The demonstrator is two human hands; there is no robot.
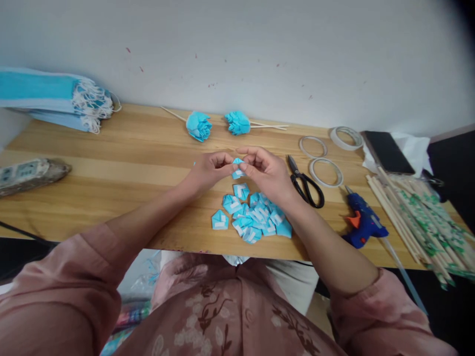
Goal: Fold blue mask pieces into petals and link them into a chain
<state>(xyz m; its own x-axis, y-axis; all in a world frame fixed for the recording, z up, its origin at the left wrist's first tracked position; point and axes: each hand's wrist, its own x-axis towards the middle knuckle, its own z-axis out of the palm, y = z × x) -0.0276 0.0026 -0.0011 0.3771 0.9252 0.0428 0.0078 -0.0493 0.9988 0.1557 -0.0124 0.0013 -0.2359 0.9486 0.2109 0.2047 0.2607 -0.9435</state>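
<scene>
A small folded blue piece (237,173) with a white strip is pinched between my two hands above the table. My left hand (211,170) grips its left side with thumb and fingers. On the other side, the thumb and fingers of my right hand (267,173) close on it. Just below lies a pile of similar folded blue pieces (260,215), several with white strips on them. Behind my hands rest two blue flowers, one on the left (199,126) and one on the right (238,122), each on thin sticks.
Black-handled scissors (306,183), tape rolls (346,138) and a blue glue gun (363,220) lie to the right. Beyond are wrapped chopsticks (426,217) and a dark phone (388,152). A stack of blue masks (40,89) sits at the back left.
</scene>
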